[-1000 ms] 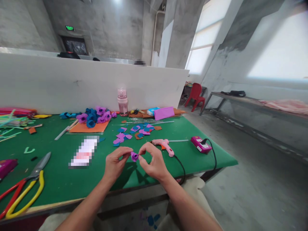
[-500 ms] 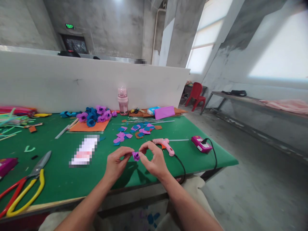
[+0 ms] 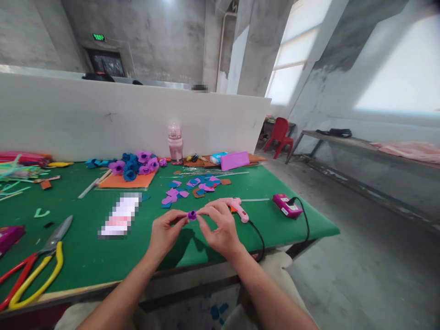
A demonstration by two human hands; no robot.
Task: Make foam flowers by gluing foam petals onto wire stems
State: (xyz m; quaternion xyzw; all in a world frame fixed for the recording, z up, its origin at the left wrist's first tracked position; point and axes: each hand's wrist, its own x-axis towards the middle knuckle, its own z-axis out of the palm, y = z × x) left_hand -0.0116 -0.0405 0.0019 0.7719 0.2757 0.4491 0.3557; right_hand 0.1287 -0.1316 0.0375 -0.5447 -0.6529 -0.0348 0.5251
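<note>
Between my two hands, above the green tabletop, is a small purple flower with a dark hollow centre. My left hand pinches its left side between thumb and fingers. My right hand has its fingertips on the flower's right side, thumb and forefinger bent around it. Just behind the right hand lies a pink glue gun, partly covered by the fingers. Beyond the hands are scattered purple, blue and brown cut pieces. Finished-looking purple and blue flowers are heaped on an orange sheet.
Large scissors with red and yellow handles lie at the left. A magenta power box with a black cable sits at the right. A pink bottle stands against the white partition. A blurred-out flat item lies left of the hands.
The flower has moved slightly up and left and turned. My right hand's fingers have shifted, closing the rounded gap and stretching further over the flower's side.
</note>
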